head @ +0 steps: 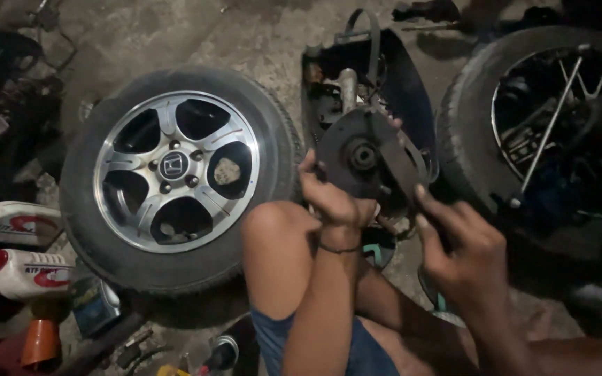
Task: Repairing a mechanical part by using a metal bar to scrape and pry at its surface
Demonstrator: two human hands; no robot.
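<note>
A dark, round, dull metal disc (pixel 365 157) with a central hub is gripped at its near-left edge by the left hand (pixel 332 198), fingers curled shut, its flat face turned toward the camera; a worn grey belt strip (pixel 402 159) crossing the disc is pinched by the right hand (pixel 458 244). Left of the grip lies a black rubber tyre on a shiny five-spoke alloy wheel (pixel 175 174), and beyond it white plastic bottles with red labels (pixel 15 261).

Left of the car wheel (pixel 175 174): two white-and-red oil bottles (pixel 15 271), lying flat; a small dark can (pixel 95 303) just beside the tyre.
</note>
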